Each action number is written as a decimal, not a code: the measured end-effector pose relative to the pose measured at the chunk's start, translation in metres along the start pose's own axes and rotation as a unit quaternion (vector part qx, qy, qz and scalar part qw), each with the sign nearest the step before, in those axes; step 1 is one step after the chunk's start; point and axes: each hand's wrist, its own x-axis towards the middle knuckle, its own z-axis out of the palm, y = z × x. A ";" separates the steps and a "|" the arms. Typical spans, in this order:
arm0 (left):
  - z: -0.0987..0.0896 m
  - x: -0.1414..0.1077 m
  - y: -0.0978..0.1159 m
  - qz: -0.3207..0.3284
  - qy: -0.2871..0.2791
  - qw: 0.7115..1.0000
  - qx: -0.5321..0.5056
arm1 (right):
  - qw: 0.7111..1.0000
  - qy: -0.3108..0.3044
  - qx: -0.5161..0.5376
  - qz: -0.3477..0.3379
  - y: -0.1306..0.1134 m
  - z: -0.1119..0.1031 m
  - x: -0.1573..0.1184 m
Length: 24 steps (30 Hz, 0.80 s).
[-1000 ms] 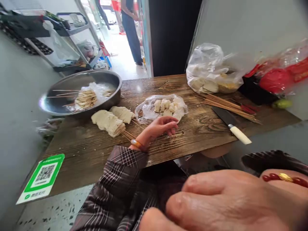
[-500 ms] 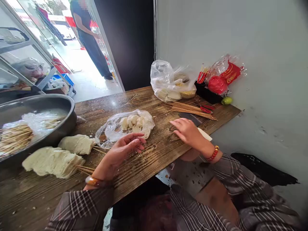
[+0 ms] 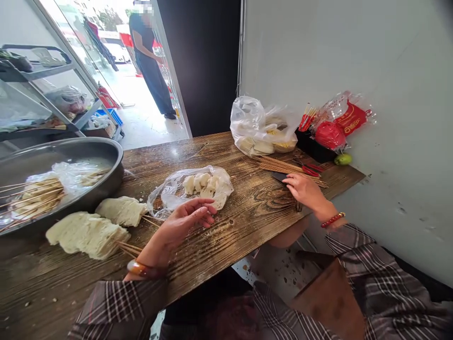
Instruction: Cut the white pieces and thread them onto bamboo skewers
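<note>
My left hand (image 3: 191,218) hovers over the table with its fingers loosely curled and apart, holding nothing. Just beyond it a clear plastic bag (image 3: 166,191) lies spread out, bearing pale spongy chunks (image 3: 208,183). To the left are pale folded slabs (image 3: 88,233) on thin wooden skewers (image 3: 129,248). At the right, my right hand (image 3: 304,190) is closed on a knife, whose dark blade (image 3: 279,176) sticks out past the fingertips; the handle is hidden under the hand. Beside the blade lies a bundle of bare skewers (image 3: 279,165).
A large grey basin (image 3: 118,163) with skewered food stands at left. Along the back are a white plastic bag (image 3: 247,115), red-handled scissors (image 3: 311,170), a black box (image 3: 311,144) and a green fruit (image 3: 343,159). Beyond the doorway stands a person (image 3: 150,66).
My right hand has moved right, from above the table onto the knife, covering its pale handle. My left hand stays nearly still. The whole view has shifted slightly.
</note>
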 end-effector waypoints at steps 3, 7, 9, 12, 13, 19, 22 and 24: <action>0.000 -0.001 0.001 0.005 -0.007 1.000 -0.010 | 0.999 -0.010 0.015 -0.027 -0.025 -0.004 0.040; -0.001 -0.002 0.001 0.027 0.013 0.999 -0.030 | 0.999 -0.026 0.000 -0.027 -0.061 0.012 0.097; -0.004 -0.002 0.002 0.059 0.053 0.996 -0.051 | 0.999 -0.029 -0.014 -0.011 -0.072 0.025 0.117; -0.011 -0.003 0.005 0.114 0.133 0.979 -0.099 | 0.999 -0.036 -0.036 0.016 -0.077 0.044 0.132; -0.013 -0.003 0.007 0.130 0.155 0.973 -0.114 | 0.998 -0.037 -0.041 0.024 -0.076 0.049 0.134; -0.020 -0.002 0.008 0.159 0.209 0.953 -0.153 | 0.997 -0.014 -0.058 0.049 -0.075 0.061 0.137; -0.020 -0.001 0.006 0.157 0.213 0.951 -0.157 | 0.998 0.009 -0.050 0.039 -0.083 0.060 0.135; -0.020 -0.001 0.004 0.155 0.214 0.952 -0.157 | 0.998 0.031 -0.036 0.028 -0.093 0.055 0.138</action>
